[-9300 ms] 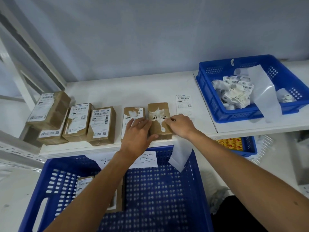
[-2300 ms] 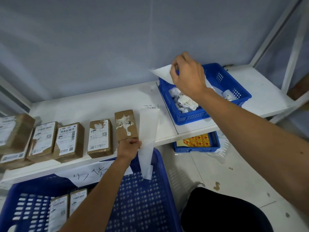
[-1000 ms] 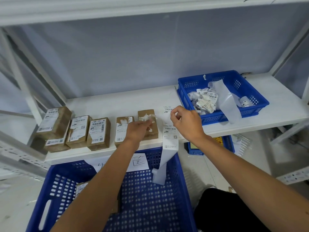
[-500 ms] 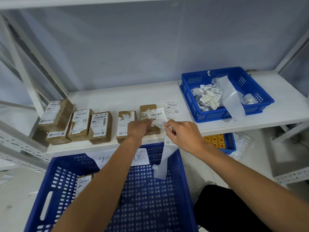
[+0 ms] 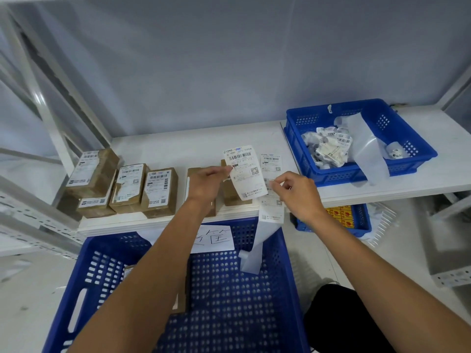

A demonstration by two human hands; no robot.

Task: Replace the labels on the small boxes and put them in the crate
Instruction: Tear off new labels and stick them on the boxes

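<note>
My left hand (image 5: 207, 184) pinches the left edge of a fresh white shipping label (image 5: 245, 171) and holds it in the air. It hangs just above a small brown box (image 5: 232, 196) with no label on the shelf. My right hand (image 5: 297, 193) pinches the label backing strip (image 5: 270, 212), which lies on the shelf and hangs over its edge. Several labelled brown boxes (image 5: 159, 191) stand in a row to the left. The big blue crate (image 5: 229, 289) sits below the shelf; my left arm hides most of the boxes in it.
A small blue basket (image 5: 397, 159) of crumpled old labels and backing paper stands on the white shelf (image 5: 178, 149) at the right. Another blue basket (image 5: 356, 220) with yellow items sits on the floor below. A handwritten paper sign (image 5: 216, 238) hangs on the crate's far rim.
The label has come free of the strip: my left hand has lifted it up and left, and my right hand, on the strip, has drawn away to the right.
</note>
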